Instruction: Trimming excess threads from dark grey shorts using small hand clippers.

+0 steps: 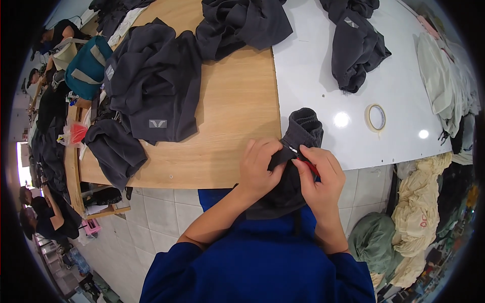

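A dark grey garment [303,126] with a gathered, ribbed cuff lies over the front edge of the table and hangs down against my blue top. My left hand [260,169] pinches its fabric just below the cuff. Close beside it, my right hand [322,177] is closed round red-handled thread snips [312,166], their pale metal tip against the cloth near the left fingertips. The grip of the snips is partly hidden by my fingers.
Dark grey garments [156,86] lie piled at the left, with another garment [356,50] at the far right. A tape roll [375,117] rests on the white tabletop [323,70], which meets a wooden one [237,111]. Cream cloth [417,202] is heaped at right; people work far left.
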